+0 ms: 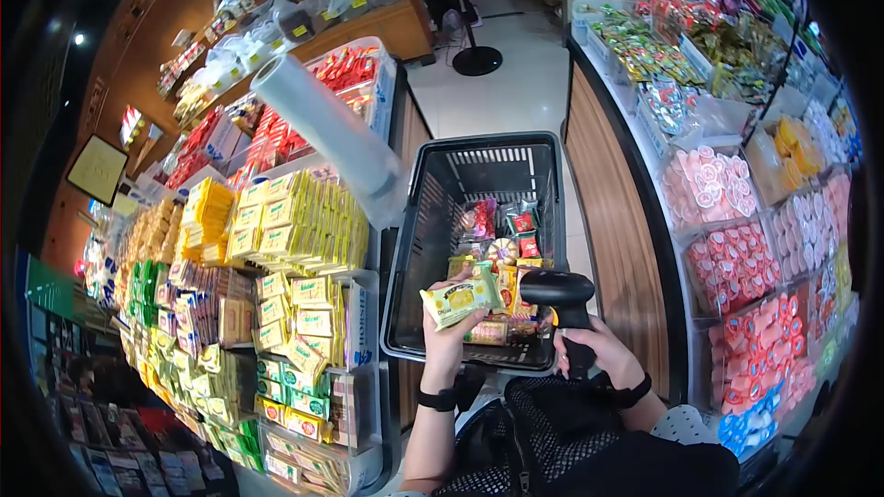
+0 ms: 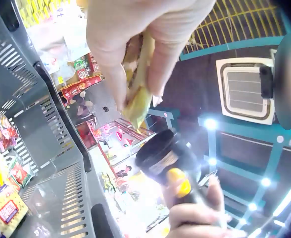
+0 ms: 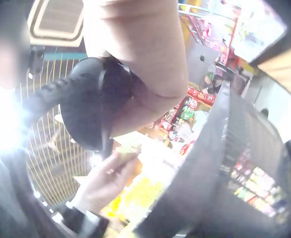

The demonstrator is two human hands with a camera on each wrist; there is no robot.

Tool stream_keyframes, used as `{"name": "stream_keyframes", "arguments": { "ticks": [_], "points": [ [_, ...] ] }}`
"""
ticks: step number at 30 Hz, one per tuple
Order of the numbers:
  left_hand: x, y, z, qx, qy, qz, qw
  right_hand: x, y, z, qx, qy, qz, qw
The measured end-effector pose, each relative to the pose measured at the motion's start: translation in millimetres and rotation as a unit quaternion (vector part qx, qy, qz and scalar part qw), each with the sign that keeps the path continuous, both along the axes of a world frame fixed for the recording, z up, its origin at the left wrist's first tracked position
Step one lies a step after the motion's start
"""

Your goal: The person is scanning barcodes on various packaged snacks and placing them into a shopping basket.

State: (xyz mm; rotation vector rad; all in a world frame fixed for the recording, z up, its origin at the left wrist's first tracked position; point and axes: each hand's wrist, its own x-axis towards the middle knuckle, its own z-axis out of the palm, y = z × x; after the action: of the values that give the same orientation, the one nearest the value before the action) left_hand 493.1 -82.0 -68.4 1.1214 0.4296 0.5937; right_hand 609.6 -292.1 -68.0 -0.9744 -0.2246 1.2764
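Observation:
In the head view my left hand (image 1: pixel 444 339) holds a yellow snack packet (image 1: pixel 458 302) over the basket, its printed front facing up. From the left wrist view the packet (image 2: pixel 138 106) shows edge-on, pinched between thumb and fingers. My right hand (image 1: pixel 603 350) grips a black barcode scanner (image 1: pixel 556 288) by its handle. The scanner's head is just right of the packet. A yellow trigger (image 2: pixel 180 182) shows under the right index finger in the left wrist view. Beneath both hands stands a dark grey shopping basket (image 1: pixel 421 198), with several wrapped snacks (image 1: pixel 523 221) on its bottom.
Left of the basket, a display is stacked with yellow packets (image 1: pixel 304 221), and a roll of clear plastic bags (image 1: pixel 322 124) leans above them. On the right, a wood-sided counter (image 1: pixel 626 212) carries bins of pink and red sweets (image 1: pixel 737 262). A black post base (image 1: pixel 477 61) stands in the aisle ahead.

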Motion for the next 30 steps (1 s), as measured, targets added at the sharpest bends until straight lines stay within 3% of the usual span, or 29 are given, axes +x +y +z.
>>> {"name": "stream_keyframes", "arguments": {
  "ticks": [3, 12, 14, 20, 22, 25, 26, 27, 29, 30],
  "points": [
    [-7, -2, -1, 0.046, -0.036, 0.072, 0.996, -11, 7, 28, 0.077, 0.096, 0.019, 0.992],
    [-56, 11, 4, 0.147, -0.025, 0.143, 0.978, -58, 50, 35, -0.014, 0.009, 0.097, 0.995],
    [-69, 14, 12, 0.130, -0.019, 0.141, 0.981, -70, 57, 33, -0.021, -0.075, 0.064, 0.995],
    [-131, 38, 29, 0.156, 0.027, 0.254, 0.954, -100, 78, 35, -0.064, -0.109, -0.010, 0.992],
    [-167, 51, 45, 0.225, 0.159, 0.284, 0.918, -105, 86, 34, -0.065, -0.102, -0.019, 0.993],
    [-233, 77, 66, 0.296, 0.233, 0.353, 0.856, -116, 99, 31, -0.062, -0.108, -0.026, 0.992],
    [-260, 87, 72, 0.371, 0.261, 0.371, 0.811, -120, 103, 32, -0.068, -0.109, -0.036, 0.991],
    [-288, 108, 64, 0.484, 0.267, 0.404, 0.729, -125, 108, 32, -0.065, -0.110, -0.032, 0.991],
    [-341, 127, 85, 0.452, 0.324, 0.423, 0.715, -133, 117, 32, -0.053, -0.097, -0.046, 0.993],
    [-365, 138, 90, 0.498, 0.375, 0.450, 0.640, -138, 121, 32, -0.050, -0.097, -0.046, 0.993]
  ]
}}
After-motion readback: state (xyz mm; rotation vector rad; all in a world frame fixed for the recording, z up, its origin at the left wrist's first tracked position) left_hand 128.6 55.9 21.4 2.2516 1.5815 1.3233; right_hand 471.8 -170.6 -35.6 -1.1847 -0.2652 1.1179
